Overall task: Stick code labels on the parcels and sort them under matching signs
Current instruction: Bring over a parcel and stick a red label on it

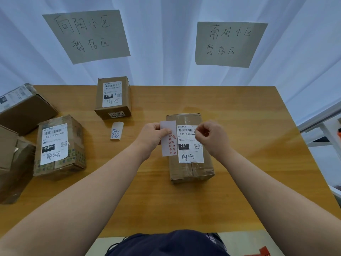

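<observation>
Nearest the camera, at the worktop's [239, 191] front edge, is the person's dark clothing, with both bare forearms reaching forward over the wood.

The left hand [153, 137] pinches a white sheet of red stickers [169, 143] between thumb and curled fingers. It holds the sheet upright over the left edge of the centre parcel [191, 169]. The right hand [212, 137] has its fingers curled, with thumb and forefinger pressed together over the upper right of that parcel's shipping label [190, 146]. Whether a sticker sits between them is too small to tell.

The centre parcel is a taped cardboard box lying flat mid-worktop, somewhat right of centre. Its label reads 231-239-K01 and 231, with 南湖 handwritten below.

Near the left edge lies a second 231 parcel [59, 150] bearing the same code and handwriting. Two more brown boxes [11, 163] overlap that edge beside it.

A curled sheet of blue stickers [116, 131] lies on the wood between the left hand and the far parcel.

That 122 parcel [113, 97] stands at the far edge, marked 122-122-007 and 向阳, with a small code label [117, 114] on its front face. Another box [24, 111] sits at the far left corner.

On the white curtain [166, 34] behind hang two paper signs. The left sign [86, 36] reads 向阳小区 暂存区 and hangs above the 122 parcel. The right sign [228, 44] reads 南湖小区 暂存区.
</observation>
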